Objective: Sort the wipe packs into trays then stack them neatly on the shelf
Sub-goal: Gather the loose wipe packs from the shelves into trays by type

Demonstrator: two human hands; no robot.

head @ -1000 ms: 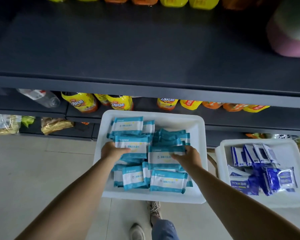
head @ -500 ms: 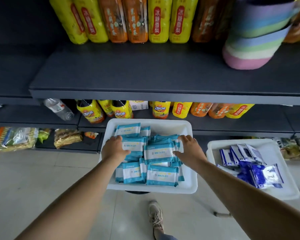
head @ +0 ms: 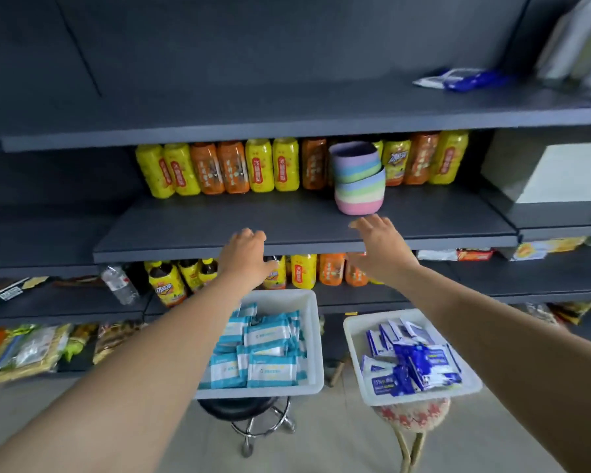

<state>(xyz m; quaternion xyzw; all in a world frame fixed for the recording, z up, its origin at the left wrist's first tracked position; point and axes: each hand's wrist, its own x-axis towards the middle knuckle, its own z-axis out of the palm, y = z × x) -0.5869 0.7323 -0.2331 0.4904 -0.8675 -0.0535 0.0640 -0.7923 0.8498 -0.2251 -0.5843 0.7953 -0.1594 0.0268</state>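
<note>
- The left hand [head: 244, 256] and the right hand [head: 379, 249] are released, fingers spread, over the front edge of the dark grey metal shelf [head: 287, 230], which has bare room beside the pastel striped cups [head: 358, 186].
- The teal-white soft wipe packs [head: 263, 349] lie in the white plastic tray [head: 313, 322] below; the blue packs [head: 413, 363] lie in the second white tray [head: 352, 332].

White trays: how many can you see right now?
2. One tray holds teal packs on the black stool; the other tray, to its right, holds blue packs on the patterned stool. None appears hidden.

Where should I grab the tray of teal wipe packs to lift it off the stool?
Probably by the two long side rims of the white tray, one hand each side, fingers under the lip: it sits level on the black stool, loosely piled with teal packs.
</note>
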